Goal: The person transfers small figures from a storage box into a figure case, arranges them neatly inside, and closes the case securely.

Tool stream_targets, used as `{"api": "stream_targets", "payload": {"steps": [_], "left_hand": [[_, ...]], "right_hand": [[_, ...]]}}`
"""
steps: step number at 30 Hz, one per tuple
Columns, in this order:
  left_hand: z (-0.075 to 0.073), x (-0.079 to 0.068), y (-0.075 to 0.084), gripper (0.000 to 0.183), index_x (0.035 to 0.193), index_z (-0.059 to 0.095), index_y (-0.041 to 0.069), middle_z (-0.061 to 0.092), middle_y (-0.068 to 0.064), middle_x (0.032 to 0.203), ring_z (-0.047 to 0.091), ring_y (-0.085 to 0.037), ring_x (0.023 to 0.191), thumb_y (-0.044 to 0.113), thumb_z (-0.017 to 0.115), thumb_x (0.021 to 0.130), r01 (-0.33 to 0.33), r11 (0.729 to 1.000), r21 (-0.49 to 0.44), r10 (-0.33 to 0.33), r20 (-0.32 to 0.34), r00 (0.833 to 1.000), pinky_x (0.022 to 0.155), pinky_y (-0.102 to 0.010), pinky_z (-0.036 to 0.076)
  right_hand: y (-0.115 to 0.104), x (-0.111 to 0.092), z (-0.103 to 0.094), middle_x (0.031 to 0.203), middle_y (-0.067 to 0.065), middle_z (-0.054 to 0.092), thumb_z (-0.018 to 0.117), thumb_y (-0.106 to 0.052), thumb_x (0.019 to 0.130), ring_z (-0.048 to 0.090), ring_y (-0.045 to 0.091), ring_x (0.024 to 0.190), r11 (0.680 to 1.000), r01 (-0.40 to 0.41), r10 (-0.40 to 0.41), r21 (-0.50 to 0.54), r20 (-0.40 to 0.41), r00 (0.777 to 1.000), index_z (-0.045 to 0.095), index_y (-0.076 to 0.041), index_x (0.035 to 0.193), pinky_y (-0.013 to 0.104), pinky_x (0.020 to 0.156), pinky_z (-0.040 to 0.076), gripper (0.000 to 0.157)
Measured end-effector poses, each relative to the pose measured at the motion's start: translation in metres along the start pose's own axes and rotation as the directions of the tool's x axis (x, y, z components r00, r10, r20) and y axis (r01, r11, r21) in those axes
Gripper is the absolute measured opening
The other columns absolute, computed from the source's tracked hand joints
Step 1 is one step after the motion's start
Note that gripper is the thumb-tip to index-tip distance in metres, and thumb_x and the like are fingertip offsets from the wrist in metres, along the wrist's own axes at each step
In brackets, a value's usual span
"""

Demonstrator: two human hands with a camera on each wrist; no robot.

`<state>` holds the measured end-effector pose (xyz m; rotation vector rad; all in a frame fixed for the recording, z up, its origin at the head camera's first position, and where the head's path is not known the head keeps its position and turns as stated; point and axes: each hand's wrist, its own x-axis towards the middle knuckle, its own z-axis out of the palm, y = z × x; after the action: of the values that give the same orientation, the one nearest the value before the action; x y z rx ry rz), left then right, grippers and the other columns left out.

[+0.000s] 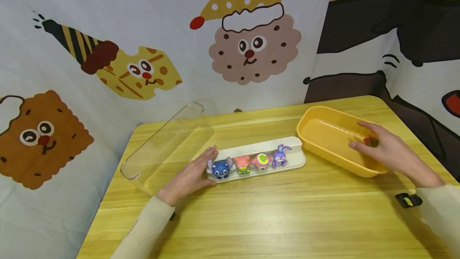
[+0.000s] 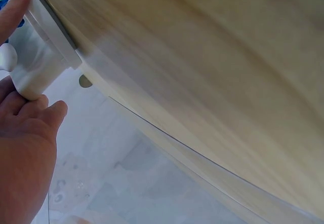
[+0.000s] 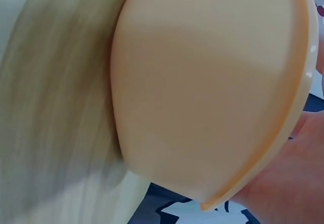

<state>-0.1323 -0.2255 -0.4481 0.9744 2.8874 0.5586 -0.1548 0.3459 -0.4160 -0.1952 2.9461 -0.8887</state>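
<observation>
A long white display tray (image 1: 258, 146) lies mid-table, bearing several small toy figures in a row: a blue big-eared one (image 1: 221, 169), a coral one (image 1: 242, 164), a pink one with a yellow-and-white top (image 1: 261, 161) and a purple rabbit (image 1: 279, 157). My left hand (image 1: 192, 173) holds the tray's left end, thumb at the front edge, fingers at the back. My right hand (image 1: 389, 151) reaches over the right part of a yellow plastic basin (image 1: 327, 127), thumb and fingers apart. Beneath it in the basin shows a small red-and-green thing (image 1: 371, 142), partly hidden by the hand.
A clear plastic cover (image 1: 169, 147) stands at the left back of the wooden table (image 1: 251, 219). At the right, a black strap piece (image 1: 408, 200) is by the sleeve. A cartoon-printed cloth (image 1: 194, 63) hangs behind the table.
</observation>
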Motion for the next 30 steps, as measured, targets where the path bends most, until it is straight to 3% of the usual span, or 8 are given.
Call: {"api": "stream_targets", "payload": {"steps": [10,18,22,30], "left_hand": [[0.0,0.0,0.0,0.098,0.16,0.035,0.003,0.02,-0.008,0.171,0.026,-0.028,0.155,0.029,0.089,0.082,0.006,1.0,-0.003,-0.006,0.002,1.0,0.119,-0.048,0.035],[0.001,-0.001,-0.001,0.098,0.16,0.035,0.002,0.023,-0.012,0.17,0.026,-0.029,0.155,0.027,0.089,0.082,-0.005,1.0,-0.01,0.005,-0.008,1.0,0.12,-0.05,0.035],[0.001,-0.001,-0.001,0.099,0.16,0.034,0.002,0.023,-0.013,0.17,0.026,-0.029,0.155,0.027,0.089,0.082,-0.006,1.0,-0.013,0.005,-0.008,1.0,0.12,-0.051,0.034],[0.001,0.0,-0.002,0.099,0.16,0.034,0.002,0.023,-0.013,0.17,0.026,-0.03,0.155,0.028,0.089,0.082,-0.006,1.0,-0.006,0.006,-0.006,1.0,0.119,-0.051,0.035]], "right_hand": [[0.002,0.011,-0.001,0.145,0.045,0.038,0.069,-0.044,0.099,0.055,0.056,0.113,0.999,0.025,-0.024,-0.02,0.066,0.998,0.025,0.017,0.154,0.074,0.094,0.045,0.093],[0.0,0.018,0.001,0.15,0.044,0.034,0.071,-0.042,0.098,0.046,0.061,0.128,0.999,0.028,-0.031,0.03,0.107,0.994,0.023,0.015,0.156,0.077,0.103,0.038,0.094],[-0.003,0.019,0.006,0.151,0.043,0.035,0.075,-0.036,0.097,0.04,0.065,0.132,0.997,0.061,-0.067,0.055,0.106,0.992,0.028,0.012,0.155,0.076,0.103,0.039,0.089],[-0.006,0.018,0.013,0.152,0.038,0.038,0.079,-0.031,0.094,0.042,0.061,0.132,0.986,0.155,-0.159,0.053,0.082,0.984,0.037,0.009,0.153,0.074,0.101,0.041,0.083]]}}
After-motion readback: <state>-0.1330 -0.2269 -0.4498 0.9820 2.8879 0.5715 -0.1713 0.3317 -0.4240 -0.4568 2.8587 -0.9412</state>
